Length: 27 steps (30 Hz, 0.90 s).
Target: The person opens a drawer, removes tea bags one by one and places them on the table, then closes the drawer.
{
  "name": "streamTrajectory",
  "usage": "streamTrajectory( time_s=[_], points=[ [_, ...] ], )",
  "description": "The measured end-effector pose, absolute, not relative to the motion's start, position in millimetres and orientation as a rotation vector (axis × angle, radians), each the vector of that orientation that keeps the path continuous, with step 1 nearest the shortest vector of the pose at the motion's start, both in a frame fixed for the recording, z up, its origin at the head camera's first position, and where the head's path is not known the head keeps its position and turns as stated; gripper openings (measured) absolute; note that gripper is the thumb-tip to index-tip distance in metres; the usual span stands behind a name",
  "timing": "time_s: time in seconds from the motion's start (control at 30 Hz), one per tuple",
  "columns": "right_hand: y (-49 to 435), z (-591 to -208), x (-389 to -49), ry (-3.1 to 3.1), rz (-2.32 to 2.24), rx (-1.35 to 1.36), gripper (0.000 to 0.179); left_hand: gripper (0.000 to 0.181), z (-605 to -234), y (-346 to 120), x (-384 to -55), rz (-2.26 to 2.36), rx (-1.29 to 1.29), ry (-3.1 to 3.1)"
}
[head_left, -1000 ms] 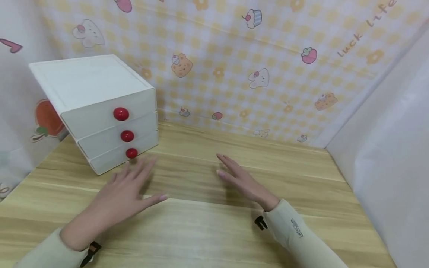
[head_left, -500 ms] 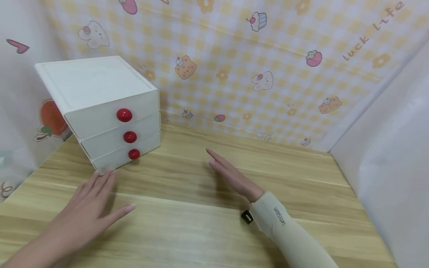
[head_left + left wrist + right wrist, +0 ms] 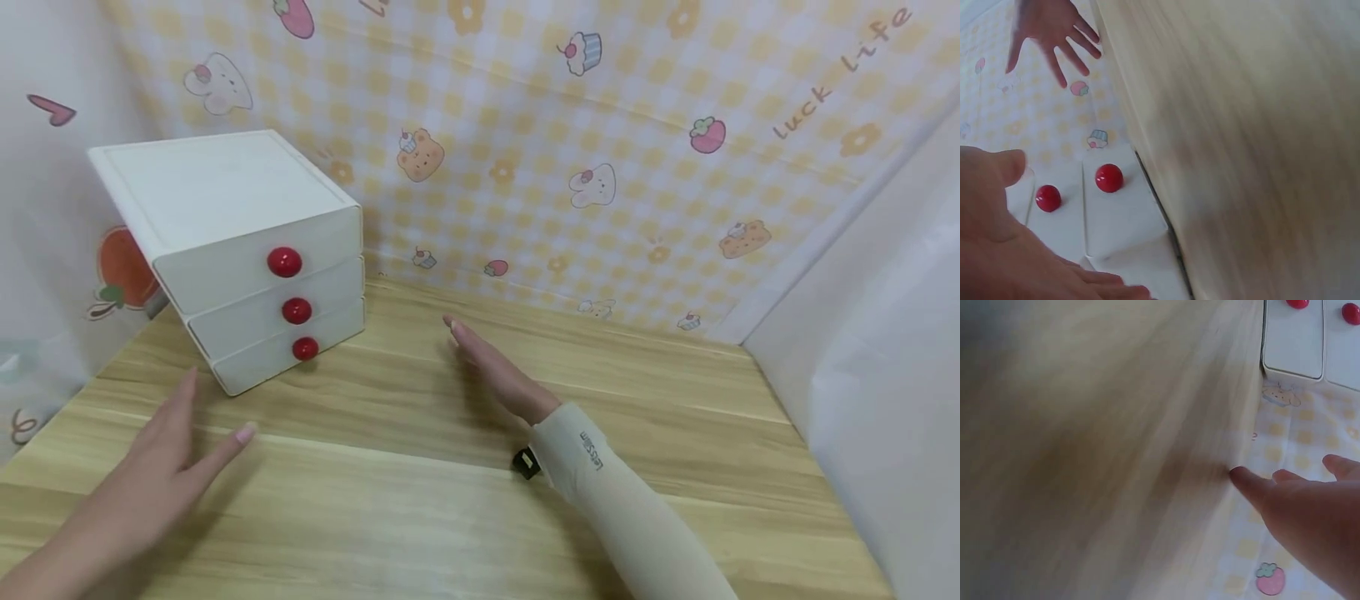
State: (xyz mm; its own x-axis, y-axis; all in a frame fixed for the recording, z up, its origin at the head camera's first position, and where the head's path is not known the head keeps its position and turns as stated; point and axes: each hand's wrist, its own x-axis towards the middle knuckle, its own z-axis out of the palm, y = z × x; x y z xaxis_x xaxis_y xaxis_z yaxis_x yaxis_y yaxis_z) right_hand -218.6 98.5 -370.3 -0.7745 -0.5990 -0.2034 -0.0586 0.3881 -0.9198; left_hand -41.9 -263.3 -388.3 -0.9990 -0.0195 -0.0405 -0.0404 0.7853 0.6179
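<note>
A white three-drawer cabinet (image 3: 217, 192) with round red knobs (image 3: 285, 262) stands at the left of the table, all its drawers closed. In front of its near left corner, my left hand (image 3: 153, 475) is held with straight fingers and the thumb spread away, holding nothing. My right hand (image 3: 498, 371) is over the middle of the table, to the right of the cabinet, its fingers straight and pointing toward the back left. Nothing is in it. In the left wrist view the cabinet front lies just beyond the left hand, and the right hand (image 3: 1057, 34) shows its spread fingers.
The wooden table (image 3: 420, 517) meets a yellow checked curtain (image 3: 495, 125) at the back. White sheets hang at the left and at the right (image 3: 885, 375). A black strap clip (image 3: 527, 462) sits at the right sleeve.
My left hand has drawn back to the left, away from the cabinet's front. The right hand has moved left toward the cabinet. The view has shifted slightly; the drawers stay closed.
</note>
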Motion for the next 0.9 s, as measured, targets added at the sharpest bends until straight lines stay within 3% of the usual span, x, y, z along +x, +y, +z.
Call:
streamTrajectory(
  time_s=[0.4, 0.9],
  points=[
    [62, -382, -244, 1.818, -1.673, -0.466, 0.078, 0.081, -386, -266, -60, 1.450, -0.018, 2.901],
    [-8, -386, -246, 1.619, -1.859, -0.423, 0.075, 0.065, -376, -255, -81, 1.783, 0.081, 2.813]
  ],
)
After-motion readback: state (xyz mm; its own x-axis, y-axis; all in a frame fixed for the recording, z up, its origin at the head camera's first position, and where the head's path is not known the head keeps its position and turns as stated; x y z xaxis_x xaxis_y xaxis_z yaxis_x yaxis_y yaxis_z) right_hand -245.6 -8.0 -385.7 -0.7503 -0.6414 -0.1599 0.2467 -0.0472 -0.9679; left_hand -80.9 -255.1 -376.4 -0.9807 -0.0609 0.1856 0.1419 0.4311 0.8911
